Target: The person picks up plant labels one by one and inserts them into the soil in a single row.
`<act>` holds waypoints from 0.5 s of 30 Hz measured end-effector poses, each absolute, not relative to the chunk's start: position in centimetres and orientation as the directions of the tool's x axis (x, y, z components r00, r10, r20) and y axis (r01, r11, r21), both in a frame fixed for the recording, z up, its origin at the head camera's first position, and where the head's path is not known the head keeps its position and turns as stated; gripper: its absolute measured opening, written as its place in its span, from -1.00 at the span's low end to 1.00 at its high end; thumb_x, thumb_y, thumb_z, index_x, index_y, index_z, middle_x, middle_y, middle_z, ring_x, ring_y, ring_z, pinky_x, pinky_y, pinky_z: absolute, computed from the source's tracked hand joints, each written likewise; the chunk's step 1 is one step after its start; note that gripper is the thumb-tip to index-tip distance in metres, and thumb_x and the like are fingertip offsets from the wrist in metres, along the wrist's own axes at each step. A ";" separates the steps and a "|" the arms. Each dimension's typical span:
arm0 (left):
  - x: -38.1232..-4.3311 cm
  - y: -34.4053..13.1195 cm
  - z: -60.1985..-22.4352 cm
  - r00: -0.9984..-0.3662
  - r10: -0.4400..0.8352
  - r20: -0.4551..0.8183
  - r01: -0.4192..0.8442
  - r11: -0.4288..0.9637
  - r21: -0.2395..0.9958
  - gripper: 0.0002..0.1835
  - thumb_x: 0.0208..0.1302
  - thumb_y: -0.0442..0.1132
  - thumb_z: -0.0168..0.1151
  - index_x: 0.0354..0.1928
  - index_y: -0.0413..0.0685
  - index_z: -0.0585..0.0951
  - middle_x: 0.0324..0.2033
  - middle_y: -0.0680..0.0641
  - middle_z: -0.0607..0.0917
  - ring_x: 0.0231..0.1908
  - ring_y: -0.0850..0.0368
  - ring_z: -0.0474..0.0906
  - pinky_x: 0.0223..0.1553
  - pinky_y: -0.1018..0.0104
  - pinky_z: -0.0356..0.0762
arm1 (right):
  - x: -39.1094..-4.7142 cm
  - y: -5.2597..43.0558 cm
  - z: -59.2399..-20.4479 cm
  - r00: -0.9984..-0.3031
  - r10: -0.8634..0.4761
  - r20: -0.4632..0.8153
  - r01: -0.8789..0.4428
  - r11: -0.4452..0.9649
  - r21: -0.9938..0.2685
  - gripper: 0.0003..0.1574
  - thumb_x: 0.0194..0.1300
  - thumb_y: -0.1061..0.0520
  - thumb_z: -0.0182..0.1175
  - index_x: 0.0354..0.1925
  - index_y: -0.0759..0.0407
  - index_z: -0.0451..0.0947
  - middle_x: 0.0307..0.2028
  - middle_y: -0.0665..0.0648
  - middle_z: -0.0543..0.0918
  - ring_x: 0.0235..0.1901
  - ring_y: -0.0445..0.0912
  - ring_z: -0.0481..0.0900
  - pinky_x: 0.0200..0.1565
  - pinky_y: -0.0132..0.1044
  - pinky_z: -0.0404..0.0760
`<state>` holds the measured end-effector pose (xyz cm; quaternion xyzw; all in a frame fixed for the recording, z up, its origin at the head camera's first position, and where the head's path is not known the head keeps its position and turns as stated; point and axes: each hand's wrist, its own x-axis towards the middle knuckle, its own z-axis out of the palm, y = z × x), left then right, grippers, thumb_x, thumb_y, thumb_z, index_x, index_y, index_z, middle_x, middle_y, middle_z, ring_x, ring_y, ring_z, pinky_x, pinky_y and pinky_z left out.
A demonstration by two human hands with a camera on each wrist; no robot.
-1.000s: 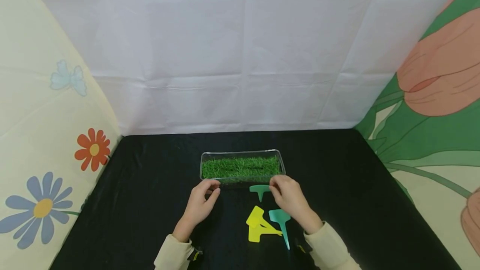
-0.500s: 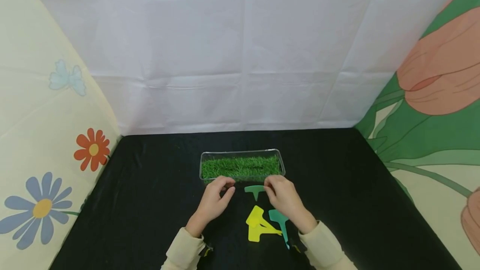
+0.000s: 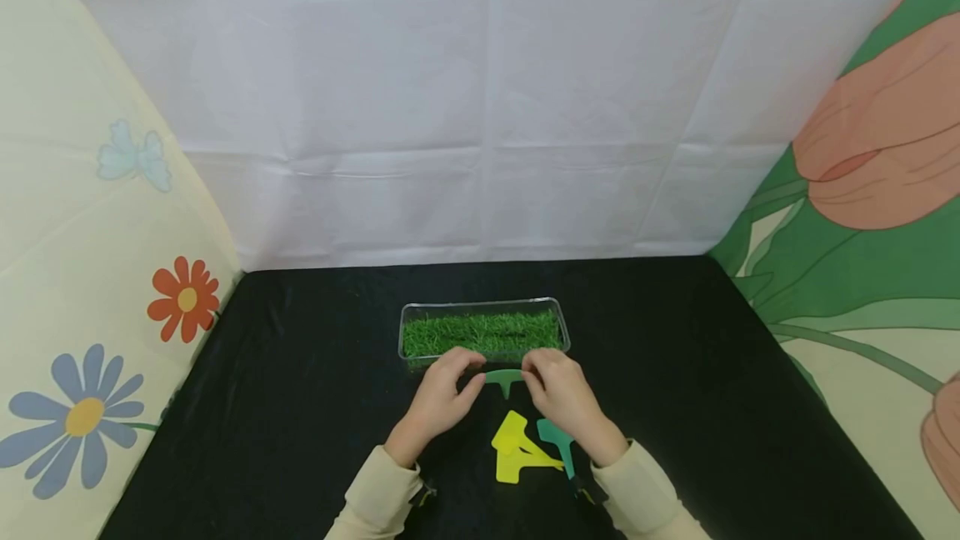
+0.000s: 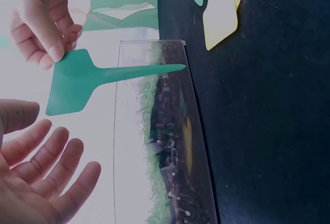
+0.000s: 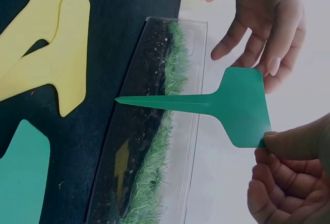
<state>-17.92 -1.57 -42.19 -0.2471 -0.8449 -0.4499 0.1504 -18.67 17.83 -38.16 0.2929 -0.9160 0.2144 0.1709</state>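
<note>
In front of the clear tray (image 5: 196,64), the right hand (image 3: 561,394) pinches the green tag (image 5: 242,110) by one corner, stem down; the left hand (image 3: 441,397), fingers loosely parted, is by the other (contact is unclear). A light, level pinch at both should steady it.

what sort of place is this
Probably a small indoor space set up for filming tabletop work: a table covered in black, a creased white backdrop behind it, and flower-printed side panels.
</note>
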 end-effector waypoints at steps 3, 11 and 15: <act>-17.9 -1.3 -41.9 -0.830 0.290 0.476 0.556 0.496 0.667 -0.81 0.18 -0.35 0.20 -0.15 -0.15 0.56 -0.26 -0.10 0.59 -0.26 0.09 0.51 -0.26 0.26 0.50 | -18.7 17.6 -38.1 -0.761 -0.470 0.447 -0.620 0.730 -0.288 -0.71 -0.04 0.40 0.32 -0.56 0.13 0.42 -0.58 -0.02 0.44 -0.57 -0.15 0.39 -0.52 -0.35 0.40; -18.0 -1.0 -41.5 -0.817 0.321 0.479 0.570 0.575 0.587 -0.83 0.15 -0.33 0.23 -0.19 -0.15 0.58 -0.28 -0.02 0.58 -0.29 0.14 0.49 -0.30 0.29 0.50 | -18.5 17.2 -38.2 -0.741 -0.484 0.465 -0.642 0.714 -0.279 -0.73 -0.04 0.39 0.32 -0.54 0.14 0.43 -0.57 -0.01 0.44 -0.55 -0.13 0.42 -0.50 -0.33 0.42; -17.9 -0.9 -41.5 -0.812 0.325 0.485 0.570 0.617 0.542 -0.88 0.15 -0.35 0.23 -0.25 -0.12 0.58 -0.35 0.00 0.57 -0.34 0.15 0.49 -0.35 0.31 0.50 | -18.5 17.0 -38.2 -0.729 -0.487 0.481 -0.653 0.706 -0.274 -0.72 -0.05 0.38 0.33 -0.54 0.13 0.43 -0.57 -0.02 0.43 -0.55 -0.15 0.41 -0.51 -0.35 0.41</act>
